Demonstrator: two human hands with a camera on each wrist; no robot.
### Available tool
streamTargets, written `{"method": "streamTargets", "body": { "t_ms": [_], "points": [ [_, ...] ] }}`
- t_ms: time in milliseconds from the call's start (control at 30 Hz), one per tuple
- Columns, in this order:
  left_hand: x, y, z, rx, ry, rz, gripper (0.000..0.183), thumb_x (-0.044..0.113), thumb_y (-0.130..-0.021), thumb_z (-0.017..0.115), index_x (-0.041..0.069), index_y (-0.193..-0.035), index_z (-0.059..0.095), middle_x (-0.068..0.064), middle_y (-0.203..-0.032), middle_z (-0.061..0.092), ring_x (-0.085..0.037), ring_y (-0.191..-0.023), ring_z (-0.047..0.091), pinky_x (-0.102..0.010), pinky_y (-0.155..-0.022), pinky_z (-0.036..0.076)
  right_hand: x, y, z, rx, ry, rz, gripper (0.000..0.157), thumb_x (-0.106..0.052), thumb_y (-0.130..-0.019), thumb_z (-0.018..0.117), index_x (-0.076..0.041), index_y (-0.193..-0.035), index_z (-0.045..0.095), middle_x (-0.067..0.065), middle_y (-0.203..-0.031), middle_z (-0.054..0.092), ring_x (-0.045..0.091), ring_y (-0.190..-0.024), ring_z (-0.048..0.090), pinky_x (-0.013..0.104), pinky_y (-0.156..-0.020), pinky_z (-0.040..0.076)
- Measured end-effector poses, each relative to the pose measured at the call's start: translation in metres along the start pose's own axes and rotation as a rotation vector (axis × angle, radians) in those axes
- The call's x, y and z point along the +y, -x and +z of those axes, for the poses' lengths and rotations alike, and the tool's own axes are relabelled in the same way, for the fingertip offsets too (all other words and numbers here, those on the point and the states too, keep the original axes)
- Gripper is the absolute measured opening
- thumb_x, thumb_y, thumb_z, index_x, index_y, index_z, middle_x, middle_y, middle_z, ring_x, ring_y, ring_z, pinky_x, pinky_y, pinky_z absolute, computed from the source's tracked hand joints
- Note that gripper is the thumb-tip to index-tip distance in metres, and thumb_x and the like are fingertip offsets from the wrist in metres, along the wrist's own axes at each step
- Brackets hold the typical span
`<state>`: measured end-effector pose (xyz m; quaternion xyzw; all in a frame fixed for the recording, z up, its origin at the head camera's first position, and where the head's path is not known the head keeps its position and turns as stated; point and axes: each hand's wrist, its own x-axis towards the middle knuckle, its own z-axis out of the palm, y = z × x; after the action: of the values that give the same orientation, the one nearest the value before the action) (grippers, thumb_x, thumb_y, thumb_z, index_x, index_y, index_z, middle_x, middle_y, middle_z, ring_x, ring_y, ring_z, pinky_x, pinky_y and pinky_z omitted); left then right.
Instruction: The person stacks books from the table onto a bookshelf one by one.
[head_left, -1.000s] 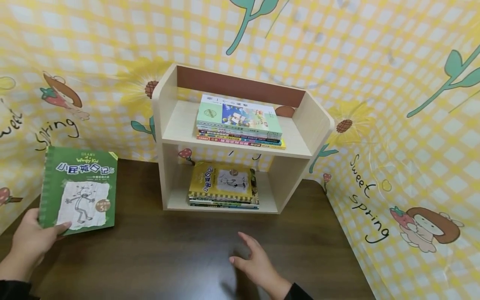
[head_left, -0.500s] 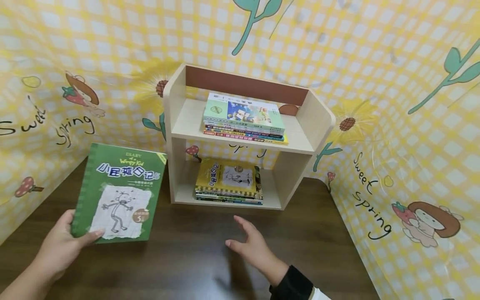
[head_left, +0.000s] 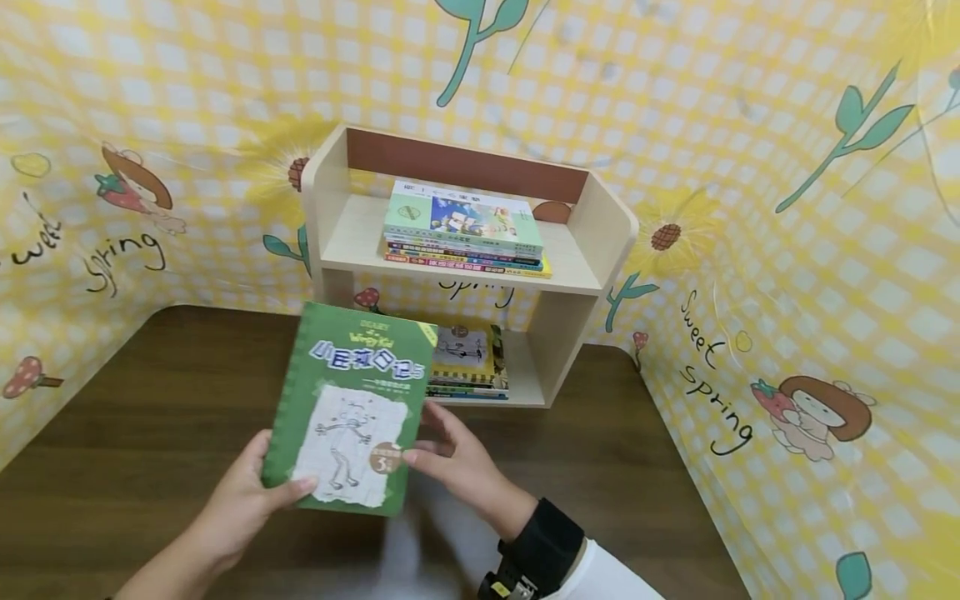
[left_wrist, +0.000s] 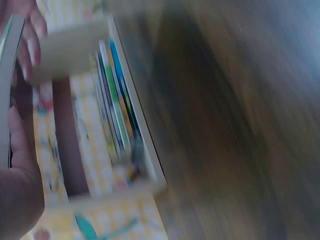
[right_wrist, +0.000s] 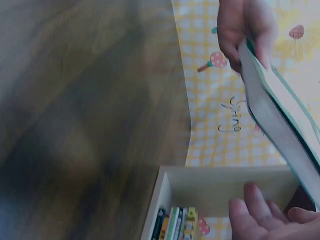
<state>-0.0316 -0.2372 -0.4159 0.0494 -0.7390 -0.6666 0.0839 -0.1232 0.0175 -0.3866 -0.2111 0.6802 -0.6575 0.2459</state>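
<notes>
My left hand [head_left: 243, 504] grips a green comic diary book [head_left: 352, 400] at its lower left corner, thumb on the cover and fingers behind. In the right wrist view, its page edges show two pale layers with a dark green line between. My right hand [head_left: 465, 462] is at the book's right edge, thumb by the front cover; its fingers [right_wrist: 257, 207] extend loosely behind, not curled round the book. The book is raised in front of a two-tier wooden shelf [head_left: 573, 333] and partly hides a yellow book [head_left: 462, 354] topping the lower pile.
On the upper tier lies a stack of books [head_left: 465, 225] with a pale green cover on top. The shelf stands at the back of a dark wooden table [head_left: 150, 408]. Yellow checked cloth [head_left: 750, 208] hangs behind and at both sides.
My left hand has carried the green book from the far left to the middle, before the shelf. My right hand has moved slightly left and up to its right edge.
</notes>
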Motion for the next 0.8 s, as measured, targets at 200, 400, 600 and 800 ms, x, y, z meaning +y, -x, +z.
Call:
{"method": "streamTargets", "body": {
  "t_ms": [200, 400, 600, 800],
  "points": [
    [0.013, -0.003, 0.041, -0.010, -0.004, -0.056, 0.052, -0.007, -0.081, 0.069, -0.004, -0.122, 0.038, -0.004, -0.096, 0.066, -0.009, -0.077, 0.063, -0.026, -0.067, 0.053, 0.009, 0.008, 0.004, 0.019, -0.109, -0.038, 0.051, -0.018, -0.099, 0.055, -0.013, -0.145, 0.034, 0.013, -0.126, 0.059, 0.023, -0.105, 0.063, 0.031, -0.085, 0.053],
    [0.019, -0.007, 0.070, 0.055, 0.047, -0.099, 0.048, -0.006, -0.083, 0.069, -0.002, -0.121, 0.039, -0.006, -0.105, 0.065, -0.007, -0.084, 0.061, -0.023, -0.074, 0.053, 0.014, 0.014, 0.004, 0.155, -0.080, -0.063, 0.047, -0.022, -0.103, 0.045, -0.012, -0.146, 0.029, 0.013, -0.125, 0.058, 0.021, -0.104, 0.062, 0.030, -0.083, 0.051],
    [0.019, -0.008, 0.089, 0.083, 0.158, -0.144, 0.048, -0.010, -0.084, 0.065, -0.002, -0.122, 0.037, -0.002, -0.102, 0.064, -0.007, -0.081, 0.064, -0.026, -0.071, 0.056, 0.012, 0.014, 0.001, 0.278, -0.084, -0.081, 0.043, -0.020, -0.102, 0.047, -0.008, -0.142, 0.036, 0.014, -0.118, 0.060, 0.016, -0.096, 0.062, 0.027, -0.079, 0.051],
    [0.018, -0.008, 0.101, 0.048, 0.229, -0.199, 0.050, -0.007, -0.085, 0.065, -0.002, -0.124, 0.034, -0.005, -0.100, 0.062, -0.013, -0.077, 0.066, -0.033, -0.068, 0.057, 0.005, 0.014, -0.015, 0.287, -0.128, -0.001, 0.042, -0.022, -0.100, 0.051, -0.007, -0.138, 0.043, 0.012, -0.114, 0.064, 0.015, -0.089, 0.065, 0.026, -0.074, 0.051]
  ]
}}
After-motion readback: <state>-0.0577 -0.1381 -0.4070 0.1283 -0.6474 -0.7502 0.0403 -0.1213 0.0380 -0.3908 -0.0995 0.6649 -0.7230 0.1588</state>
